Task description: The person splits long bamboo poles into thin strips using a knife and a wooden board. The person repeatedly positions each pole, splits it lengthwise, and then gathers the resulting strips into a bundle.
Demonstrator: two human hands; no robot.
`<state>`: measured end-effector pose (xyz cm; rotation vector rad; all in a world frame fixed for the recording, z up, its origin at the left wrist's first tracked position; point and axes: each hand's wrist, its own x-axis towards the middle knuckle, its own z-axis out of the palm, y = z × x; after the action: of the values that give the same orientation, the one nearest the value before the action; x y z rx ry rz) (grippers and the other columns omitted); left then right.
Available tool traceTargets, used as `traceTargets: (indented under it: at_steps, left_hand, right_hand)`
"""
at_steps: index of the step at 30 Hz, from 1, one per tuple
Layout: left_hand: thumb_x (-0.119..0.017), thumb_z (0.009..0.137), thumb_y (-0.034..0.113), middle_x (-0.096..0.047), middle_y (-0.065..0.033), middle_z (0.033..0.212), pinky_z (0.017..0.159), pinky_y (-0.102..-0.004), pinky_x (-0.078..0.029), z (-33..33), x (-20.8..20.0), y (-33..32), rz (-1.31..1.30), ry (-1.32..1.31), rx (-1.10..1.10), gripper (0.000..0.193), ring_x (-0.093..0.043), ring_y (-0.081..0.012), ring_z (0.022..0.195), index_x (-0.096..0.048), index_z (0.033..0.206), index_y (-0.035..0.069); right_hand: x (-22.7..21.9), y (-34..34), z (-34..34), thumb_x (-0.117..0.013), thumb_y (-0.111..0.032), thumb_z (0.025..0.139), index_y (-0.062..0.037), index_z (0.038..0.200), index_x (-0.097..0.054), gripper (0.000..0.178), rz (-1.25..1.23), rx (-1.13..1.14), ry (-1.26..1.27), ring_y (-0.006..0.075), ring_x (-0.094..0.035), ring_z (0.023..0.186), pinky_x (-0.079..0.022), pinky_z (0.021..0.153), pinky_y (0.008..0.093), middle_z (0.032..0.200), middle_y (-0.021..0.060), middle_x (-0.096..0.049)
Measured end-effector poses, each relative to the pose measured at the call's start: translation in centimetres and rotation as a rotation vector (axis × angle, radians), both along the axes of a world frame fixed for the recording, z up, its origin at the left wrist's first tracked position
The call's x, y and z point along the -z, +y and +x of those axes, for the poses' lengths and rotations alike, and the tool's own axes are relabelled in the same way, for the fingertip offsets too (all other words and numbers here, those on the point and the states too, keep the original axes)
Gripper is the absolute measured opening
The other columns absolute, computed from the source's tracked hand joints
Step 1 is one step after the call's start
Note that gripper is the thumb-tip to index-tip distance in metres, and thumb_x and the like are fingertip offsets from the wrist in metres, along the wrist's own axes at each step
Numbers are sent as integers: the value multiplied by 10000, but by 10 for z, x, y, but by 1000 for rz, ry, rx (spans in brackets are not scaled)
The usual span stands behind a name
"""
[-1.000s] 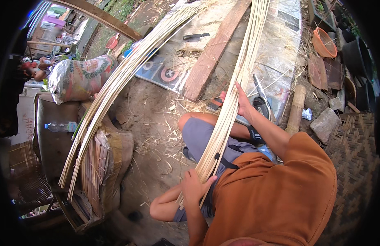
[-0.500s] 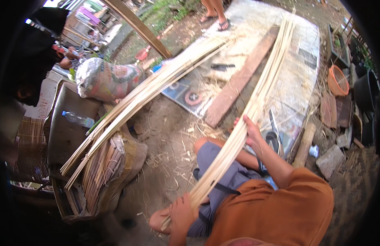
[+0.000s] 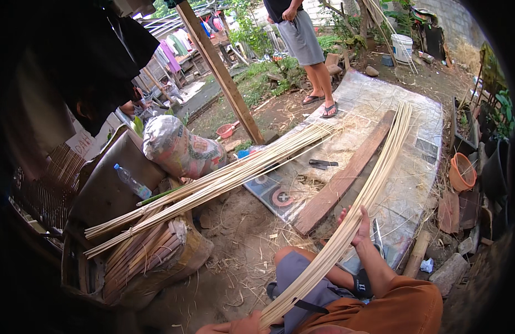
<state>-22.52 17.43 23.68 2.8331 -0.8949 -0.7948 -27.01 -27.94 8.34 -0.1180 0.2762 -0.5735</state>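
Observation:
A long bundle of thin, pale bamboo strips [image 3: 355, 222] slants across my lap, its far end reaching over the sheet on the ground. My left hand [image 3: 247, 323] is closed round the near end at the lower edge of the view, partly cut off. Farther up, my right hand [image 3: 357, 227] wraps the bundle from beneath, thumb on one side and fingertips on the other. A second bundle of pale strips [image 3: 213, 183] rests to the left, across a sack of darker split pieces [image 3: 140, 256].
A reddish-brown plank [image 3: 346, 175] and a dark blade-like tool [image 3: 323, 164] lie on the printed sheet [image 3: 421, 119]. Another person [image 3: 310, 53] stands at its far edge. A wooden post [image 3: 218, 69], a stuffed sack [image 3: 182, 147], a plastic bottle [image 3: 132, 181] and an orange pot [image 3: 462, 171] surround the spot.
The view has tilted up, so more of the standing person and yard shows and my hands sit lower in the picture. Both hands keep hold of the bundle.

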Motion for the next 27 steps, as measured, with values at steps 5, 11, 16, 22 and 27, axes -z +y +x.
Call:
traceTargets:
  at_steps: [5, 11, 16, 22, 27]
  left_hand:
    - [-747, 773, 373, -692, -261, 974, 814, -551, -528, 8, -5, 9, -35, -38, 3, 625, -674, -460, 949, -521, 1273, 75]
    - [-749, 764, 367, -694, -265, 979, 814, -552, -529, 1, -20, 13, -87, -128, -1, 635, -675, -462, 949, -518, 1282, 82]
    - [-758, 744, 352, -697, -262, 971, 814, -551, -530, -15, -29, 6, -144, -194, 13, 664, -674, -465, 944, -510, 1305, 97]
    - [-737, 755, 283, -694, -237, 1016, 779, -543, -512, -22, -11, -22, -96, -97, 2, 658, -662, -461, 914, -492, 1335, 91]
    - [-775, 723, 301, -703, -242, 976, 806, -539, -508, -10, -25, -54, -20, -36, -3, 638, -660, -463, 936, -525, 1267, 81]
  right_hand:
    - [-46, 3, 28, -572, -67, 905, -88, 1197, -483, 307, 3, 82, 79, 194, -602, 762, -574, 673, 370, 852, 54, -568]
    - [-96, 14, 38, -530, -108, 948, -70, 1331, -473, 389, -106, 45, 150, 259, -690, 935, -600, 873, 443, 1089, 138, -660]
    - [-87, -33, 40, -518, -163, 969, -43, 1330, -496, 381, -144, -30, -126, 331, -671, 1099, -556, 989, 488, 1226, 228, -638]
    - [-45, -47, 23, -457, -181, 979, 70, 1369, -441, 464, -218, 22, 180, 355, -629, 1179, -543, 1027, 482, 1310, 249, -594]
    - [21, -57, 28, -437, -162, 978, 92, 1365, -405, 464, -49, -57, 227, 351, -630, 1153, -552, 1024, 471, 1279, 247, -586]
